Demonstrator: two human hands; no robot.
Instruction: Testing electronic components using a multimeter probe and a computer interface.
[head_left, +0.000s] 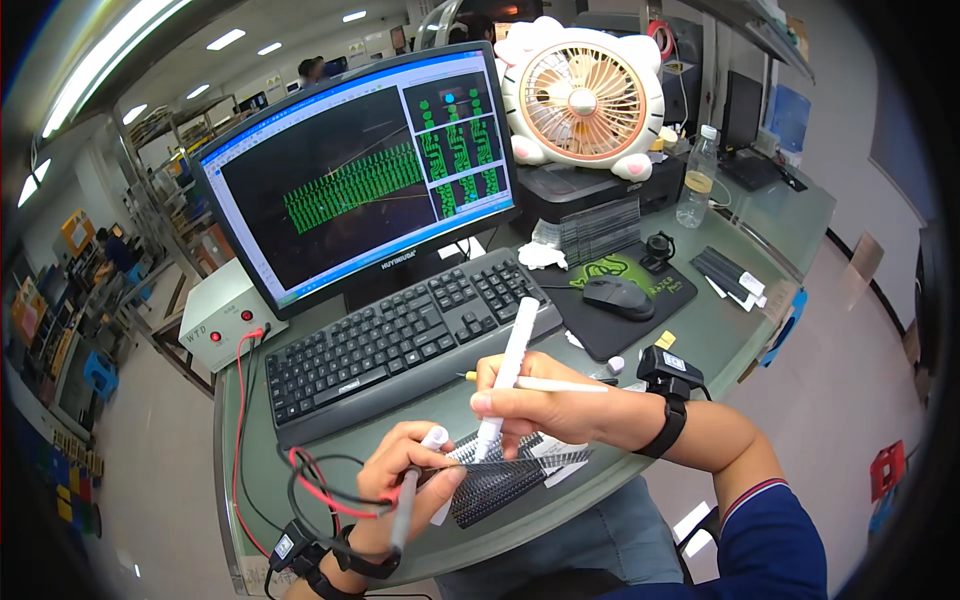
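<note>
My right hand (540, 395) is closed around a white marker pen (512, 355), held steeply with its lower end at a dark toothed strip (530, 463). A thin pale stick with a yellowish tip (560, 384) also lies across that hand's fingers. Between the thumb and fingers of my left hand (405, 470) is one end of the strip. The same hand holds a small white cylinder, perhaps the marker's cap (435, 437), and a grey probe (404, 510) lies against it. Beneath both hands, several dark strips (500, 497) lie side by side over white paper.
A keyboard (400, 340) and monitor (350, 180) stand beyond my hands. The mouse (618, 297) is on a black pad; a bottle (695, 185) and fan (582, 100) stand behind. Red and black leads run from a white box (225, 315). More strips (725, 272) lie at right.
</note>
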